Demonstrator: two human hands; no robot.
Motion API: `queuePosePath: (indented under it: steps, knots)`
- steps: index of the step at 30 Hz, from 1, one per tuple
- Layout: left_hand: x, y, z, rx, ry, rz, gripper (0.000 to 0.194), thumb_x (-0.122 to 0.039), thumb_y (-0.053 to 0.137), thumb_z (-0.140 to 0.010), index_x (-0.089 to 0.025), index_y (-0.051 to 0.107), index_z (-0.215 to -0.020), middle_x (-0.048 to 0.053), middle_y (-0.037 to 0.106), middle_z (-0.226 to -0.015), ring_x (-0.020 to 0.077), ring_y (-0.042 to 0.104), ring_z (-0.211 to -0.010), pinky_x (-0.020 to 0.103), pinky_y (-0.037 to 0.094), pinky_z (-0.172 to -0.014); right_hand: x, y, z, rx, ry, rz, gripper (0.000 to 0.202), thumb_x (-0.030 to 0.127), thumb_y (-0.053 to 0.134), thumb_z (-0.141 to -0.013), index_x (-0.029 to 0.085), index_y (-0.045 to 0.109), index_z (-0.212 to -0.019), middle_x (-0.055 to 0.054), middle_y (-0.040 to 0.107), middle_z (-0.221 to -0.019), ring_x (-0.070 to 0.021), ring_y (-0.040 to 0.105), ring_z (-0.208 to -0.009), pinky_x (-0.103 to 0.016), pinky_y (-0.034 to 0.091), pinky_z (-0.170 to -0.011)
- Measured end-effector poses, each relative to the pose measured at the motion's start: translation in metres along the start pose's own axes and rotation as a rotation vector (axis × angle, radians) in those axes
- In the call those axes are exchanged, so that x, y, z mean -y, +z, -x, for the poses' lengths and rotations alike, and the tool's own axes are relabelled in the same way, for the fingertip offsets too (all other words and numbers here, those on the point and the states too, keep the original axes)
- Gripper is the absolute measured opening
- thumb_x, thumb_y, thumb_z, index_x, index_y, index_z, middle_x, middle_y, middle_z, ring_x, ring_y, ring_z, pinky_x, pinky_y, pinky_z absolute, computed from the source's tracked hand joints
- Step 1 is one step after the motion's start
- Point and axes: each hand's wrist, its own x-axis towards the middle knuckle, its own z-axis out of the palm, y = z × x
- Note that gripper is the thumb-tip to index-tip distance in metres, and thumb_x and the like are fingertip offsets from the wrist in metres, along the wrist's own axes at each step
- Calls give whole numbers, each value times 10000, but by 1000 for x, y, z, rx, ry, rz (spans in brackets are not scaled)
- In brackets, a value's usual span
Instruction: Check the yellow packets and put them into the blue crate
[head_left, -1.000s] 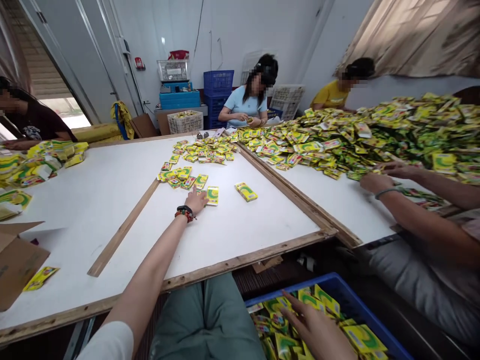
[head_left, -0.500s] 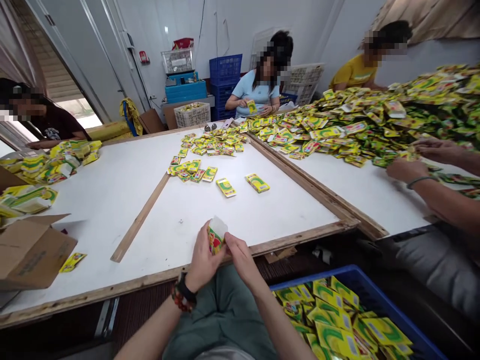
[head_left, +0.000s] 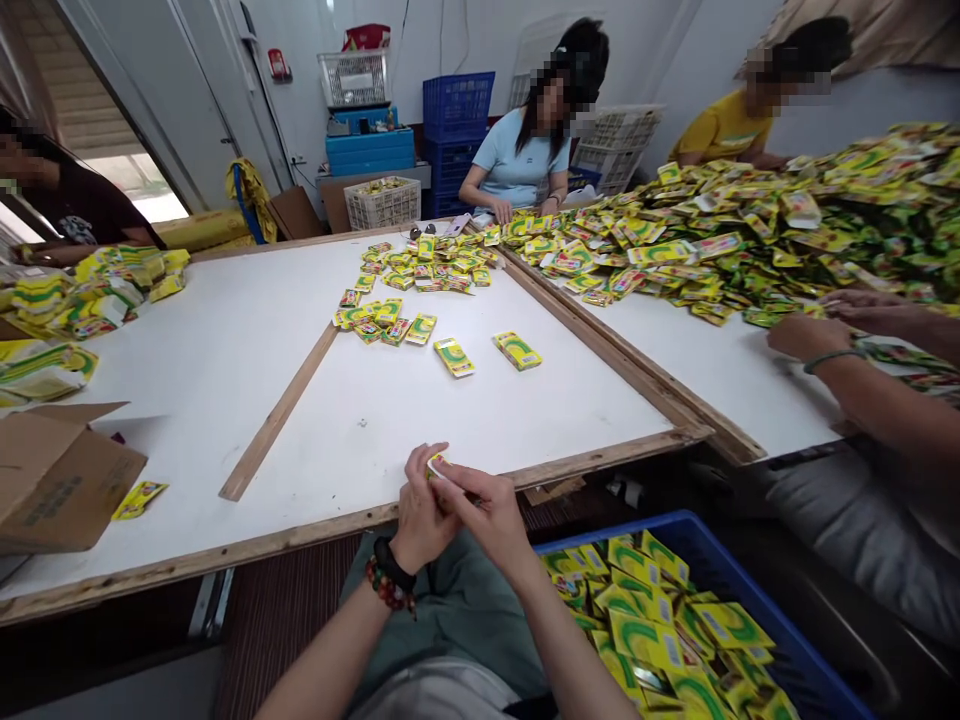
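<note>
My left hand (head_left: 421, 512) is closed around a small yellow box (head_left: 435, 466) at the table's front edge. Most of the box is hidden by my fingers; only its top end shows. My right hand (head_left: 484, 500) pinches that same end from the right, fingers against the box. Ahead on the white table (head_left: 405, 400) lie two flat yellow-green boxes, a nearer box (head_left: 454, 357) and another box (head_left: 517, 350) to its right. Beyond them a small cluster of boxes (head_left: 386, 320) spreads by the wooden strip.
A blue crate (head_left: 757, 590) full of yellow packets stands at my right. A cardboard box (head_left: 67, 480) is at the left, near a loose packet (head_left: 139, 500). Wooden strips (head_left: 281, 410) divide the table. A large heap of packets (head_left: 750, 230) covers the right side, with co-workers around.
My hands have drawn together over the box, whose white open flap and printed front showed before. The co-worker in light blue has lowered a hand to the table. My view has shifted slightly.
</note>
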Motion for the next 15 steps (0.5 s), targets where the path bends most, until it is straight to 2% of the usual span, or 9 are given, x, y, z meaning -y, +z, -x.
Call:
queuePosePath:
  steps: [2, 4, 7, 10, 12, 14, 15]
  knots:
    - [0, 0, 1, 30, -26, -50, 621, -413, 567, -809, -165, 301, -1313, 148, 627, -1132, 240, 663, -877, 371, 525, -729, -3, 4, -1, -113, 44, 40, 298, 304, 607, -822, 217, 721, -1083, -64, 716, -1095, -258, 713, -927, -393, 570, -837]
    - [2, 2, 2, 20, -39, -117, 631, -455, 571, -790, -161, 331, -1294, 130, 657, -1055, 253, 672, -826, 367, 522, -680, -6, 4, -3, -136, 102, 23, 304, 308, 589, -827, 196, 720, -1078, -60, 715, -1092, -263, 712, -933, -405, 571, -843]
    - [5, 6, 3, -13, -48, -120, 629, -453, 550, -794, -155, 320, -1299, 144, 647, -1095, 265, 674, -872, 376, 526, -700, -7, 2, -4, -24, 85, 14, 310, 317, 586, -839, 186, 718, -1087, -47, 722, -1090, -260, 692, -993, -397, 540, -906]
    - [7, 7, 5, -33, -76, -62, 543, -386, 493, -831, -156, 327, -1294, 158, 615, -1164, 257, 659, -955, 378, 526, -765, -8, 4, -3, 94, 17, 107, 386, 303, 581, -853, 188, 645, -1216, -49, 730, -1087, -236, 716, -878, -347, 571, -798]
    - [3, 4, 4, -26, -108, -45, 496, -332, 464, -840, -158, 340, -1287, 157, 601, -1182, 251, 647, -978, 384, 520, -797, -8, 8, -2, 106, -38, 165, 395, 281, 559, -867, 194, 625, -1246, -63, 734, -1080, -221, 719, -807, -315, 570, -723]
    - [-4, -5, 0, 73, -123, -31, 526, -302, 497, -814, -163, 342, -1297, 144, 597, -1182, 249, 640, -971, 388, 518, -811, -8, 8, 1, 66, -81, 202, 363, 279, 518, -889, 205, 649, -1219, -70, 737, -1071, -215, 717, -802, -302, 556, -717]
    - [-8, -11, -6, 181, -106, -21, 564, -300, 535, -791, -171, 346, -1306, 132, 599, -1181, 249, 635, -973, 387, 519, -823, -7, 3, 5, 42, -84, 228, 357, 292, 498, -899, 209, 660, -1206, -69, 746, -1044, -213, 716, -794, -299, 549, -715]
